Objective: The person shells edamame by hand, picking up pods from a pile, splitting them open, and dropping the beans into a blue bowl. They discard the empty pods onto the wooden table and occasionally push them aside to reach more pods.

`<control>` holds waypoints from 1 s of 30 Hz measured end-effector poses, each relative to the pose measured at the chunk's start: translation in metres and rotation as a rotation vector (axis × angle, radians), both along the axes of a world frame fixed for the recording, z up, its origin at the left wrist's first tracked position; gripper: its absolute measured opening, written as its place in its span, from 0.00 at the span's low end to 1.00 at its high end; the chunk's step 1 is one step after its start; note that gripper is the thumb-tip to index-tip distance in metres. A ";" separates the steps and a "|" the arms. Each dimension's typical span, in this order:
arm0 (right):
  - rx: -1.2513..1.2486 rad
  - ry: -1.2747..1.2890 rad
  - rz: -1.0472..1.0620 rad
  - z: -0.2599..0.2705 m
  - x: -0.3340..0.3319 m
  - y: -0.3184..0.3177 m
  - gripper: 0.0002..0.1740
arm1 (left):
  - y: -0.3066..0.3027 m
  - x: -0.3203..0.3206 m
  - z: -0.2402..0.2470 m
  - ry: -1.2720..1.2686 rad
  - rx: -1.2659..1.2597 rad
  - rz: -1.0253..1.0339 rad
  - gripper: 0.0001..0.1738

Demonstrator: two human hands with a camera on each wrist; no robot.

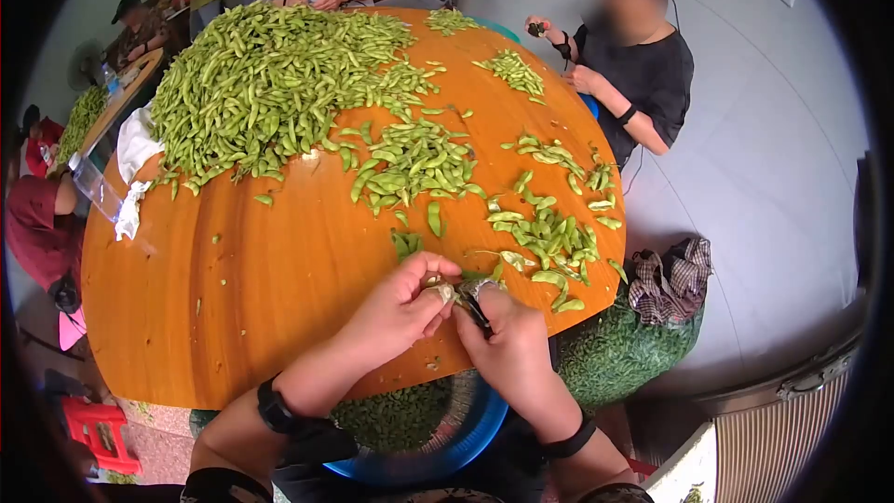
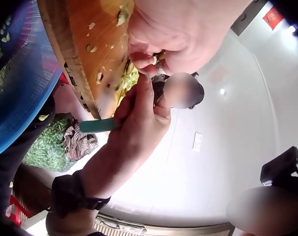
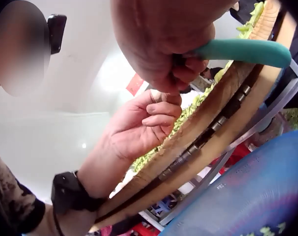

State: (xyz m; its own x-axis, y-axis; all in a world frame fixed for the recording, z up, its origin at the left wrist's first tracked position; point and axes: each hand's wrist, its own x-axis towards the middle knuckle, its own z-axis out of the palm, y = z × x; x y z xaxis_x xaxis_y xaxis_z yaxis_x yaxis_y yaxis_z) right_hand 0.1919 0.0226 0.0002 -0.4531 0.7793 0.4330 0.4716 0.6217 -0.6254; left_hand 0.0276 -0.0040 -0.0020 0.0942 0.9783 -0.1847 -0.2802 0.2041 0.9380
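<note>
My left hand [image 1: 391,315] is over the table's near edge, thumb and fingers pinching a small pale green pod [image 1: 440,289] that they mostly cover. Fingertip to fingertip with it, my right hand [image 1: 514,346] grips a tool whose teal handle [image 2: 99,125] sticks out behind the fist. The same teal handle [image 3: 244,51] shows in the right wrist view; the working end is hidden among the fingers. Just beyond the hands lie loose green pods [image 1: 554,240] and another small pile of pods [image 1: 414,168]. Under my forearms is a blue basin [image 1: 480,428] holding shelled green beans [image 1: 396,417].
A large heap of pods [image 1: 261,84] covers the far left of the round wooden table [image 1: 279,307]. To the right, a sack of green beans [image 1: 643,354] has a checked cloth [image 1: 672,281] on top. A person in black [image 1: 643,74] works across the table. A red stool [image 1: 101,433] stands lower left.
</note>
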 end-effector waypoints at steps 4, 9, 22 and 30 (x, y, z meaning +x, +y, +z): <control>0.075 -0.099 0.009 0.006 0.000 -0.003 0.08 | 0.003 0.000 -0.018 0.358 0.236 -0.009 0.14; 0.055 -0.087 -0.045 -0.002 -0.002 -0.001 0.09 | -0.002 0.001 -0.012 0.590 0.403 -0.054 0.16; -0.244 0.226 -0.035 0.009 0.007 0.015 0.06 | 0.004 -0.008 -0.014 -0.317 0.004 -0.131 0.32; 0.030 -0.144 0.068 0.016 -0.010 0.009 0.12 | 0.002 -0.005 -0.025 -0.340 0.054 -0.192 0.38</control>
